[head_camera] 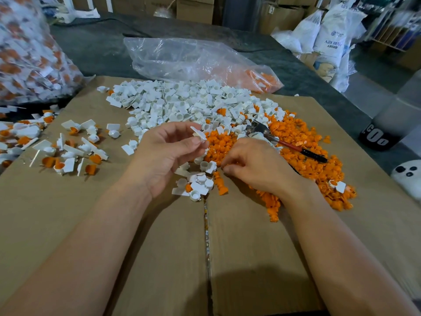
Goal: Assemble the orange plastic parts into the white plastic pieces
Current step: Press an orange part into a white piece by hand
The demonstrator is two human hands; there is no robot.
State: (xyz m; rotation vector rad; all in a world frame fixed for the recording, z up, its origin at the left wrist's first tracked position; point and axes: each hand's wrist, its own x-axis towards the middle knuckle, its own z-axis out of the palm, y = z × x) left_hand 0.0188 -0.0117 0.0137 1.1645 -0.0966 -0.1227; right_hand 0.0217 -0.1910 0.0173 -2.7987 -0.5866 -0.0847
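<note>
- One flattened cardboard sheet (159, 247) covers the bench, likely to keep loose parts together.
- Two plastic bags: a full bag (29, 53) of joined pieces at far left, and a near-empty clear bag (182, 58) behind, holding a few orange parts.
- Two heaps, too many parts to count: the white heap (182, 103) behind and the orange heap (307, 156) at right. They touch, and both are within reach. Finished pieces (68, 151) lie scattered at left, apart from the stock.
- Two hands: the left hand (164, 156) is raised, its fingers pinching one white piece (199, 133), presumably presenting it for an insert. The right hand (255, 167) curls its fingers into the orange heap's edge; I cannot tell whether they hold a part.
- One red-handled tool (284, 142) lies on the orange heap.
</note>
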